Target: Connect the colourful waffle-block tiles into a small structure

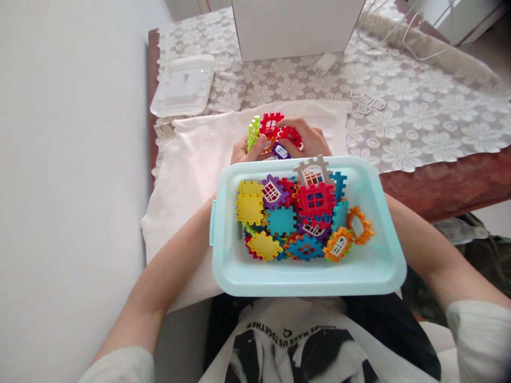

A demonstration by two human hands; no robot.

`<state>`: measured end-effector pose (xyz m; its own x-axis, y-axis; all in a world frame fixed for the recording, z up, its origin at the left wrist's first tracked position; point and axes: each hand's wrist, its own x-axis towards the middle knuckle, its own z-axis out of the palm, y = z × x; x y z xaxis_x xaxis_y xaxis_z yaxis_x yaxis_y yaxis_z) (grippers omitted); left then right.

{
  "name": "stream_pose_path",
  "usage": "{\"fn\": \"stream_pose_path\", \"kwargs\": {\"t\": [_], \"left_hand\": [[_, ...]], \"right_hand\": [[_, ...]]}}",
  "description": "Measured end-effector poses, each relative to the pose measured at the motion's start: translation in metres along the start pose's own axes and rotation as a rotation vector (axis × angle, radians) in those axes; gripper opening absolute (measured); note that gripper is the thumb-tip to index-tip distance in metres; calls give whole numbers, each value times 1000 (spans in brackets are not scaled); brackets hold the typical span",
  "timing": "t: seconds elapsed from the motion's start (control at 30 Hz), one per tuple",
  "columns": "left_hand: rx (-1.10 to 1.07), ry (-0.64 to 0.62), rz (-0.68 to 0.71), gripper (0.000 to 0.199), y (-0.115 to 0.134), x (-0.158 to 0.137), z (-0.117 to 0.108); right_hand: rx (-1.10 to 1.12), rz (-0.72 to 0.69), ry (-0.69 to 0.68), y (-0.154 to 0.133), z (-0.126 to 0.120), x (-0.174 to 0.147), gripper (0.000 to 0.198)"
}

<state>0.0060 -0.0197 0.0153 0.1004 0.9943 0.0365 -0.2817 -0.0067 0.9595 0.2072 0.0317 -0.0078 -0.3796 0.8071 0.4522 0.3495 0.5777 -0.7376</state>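
Note:
Beyond the light-blue bin, my left hand point(241, 151) is closed around a small cluster of interlocking toy building panels. A lime-green panel point(253, 133) stands at its left side, with a red window panel point(271, 123) behind and an orange panel point(266, 144) below. My right hand point(309, 139) grips a darker red panel point(290, 136) at the cluster's right. Under its fingers is a purple panel point(281, 150) with a white window insert. Whether all these pieces are joined I cannot tell. The bin's rim hides the lower parts of both hands.
The light-blue bin point(307, 284) close to my body holds several colourful panels. A white tray point(202, 93) lies at the back left, a large white box point(295, 26) at the back. White window inserts point(366, 101) lie on the lace tablecloth point(431, 117); a wall point(72, 159) borders the left.

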Motion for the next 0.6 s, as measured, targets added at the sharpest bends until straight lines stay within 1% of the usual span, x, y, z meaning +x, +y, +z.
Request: {"fn": "stream_pose_path", "kwargs": {"t": [0.13, 0.23, 0.33, 0.43, 0.6], "left_hand": [[46, -25, -14, 53, -8, 6, -7], [18, 9, 3, 59, -18, 13, -11], [7, -5, 6, 60, -23, 17, -14], [16, -14, 11, 55, -22, 14, -12], [30, 1, -12, 54, -12, 6, -5]], "right_hand": [[-8, 28, -5, 3, 1, 2, 35], [21, 48, 4, 6, 3, 5, 35], [42, 38, -16, 8, 3, 6, 36], [39, 38, -14, 11, 2, 7, 40], [40, 35, -15, 15, 3, 7, 43]]}}
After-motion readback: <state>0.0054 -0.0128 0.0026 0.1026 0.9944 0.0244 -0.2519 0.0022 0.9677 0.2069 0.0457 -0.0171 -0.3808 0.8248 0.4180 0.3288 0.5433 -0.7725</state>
